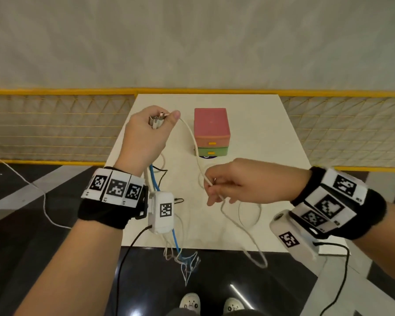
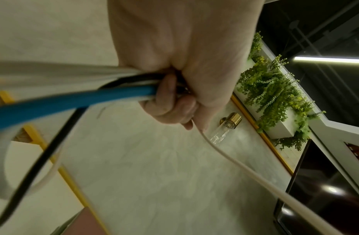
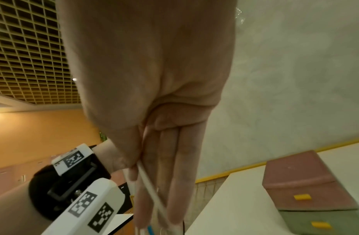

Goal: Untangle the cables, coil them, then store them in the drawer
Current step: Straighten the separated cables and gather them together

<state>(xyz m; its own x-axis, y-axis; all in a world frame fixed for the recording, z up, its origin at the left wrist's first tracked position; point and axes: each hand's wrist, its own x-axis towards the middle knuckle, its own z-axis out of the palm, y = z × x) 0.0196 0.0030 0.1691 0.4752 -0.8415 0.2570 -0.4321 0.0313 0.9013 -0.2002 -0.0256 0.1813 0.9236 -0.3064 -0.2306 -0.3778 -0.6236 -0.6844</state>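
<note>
My left hand is raised over the white table and grips a bundle of cable ends, their plugs poking out of the fist. From the fist hang a blue cable, a black cable and white ones. One white cable runs from my left thumb down to my right hand, which pinches it between thumb and fingers. Below, it trails in loops off the table's front edge. The stacked drawer unit, pink over green, stands behind with both drawers shut.
Tangled cable ends dangle below the table's near edge, above my shoes. A yellow mesh railing runs behind the table. Loose white loops lie on the table near my right hand.
</note>
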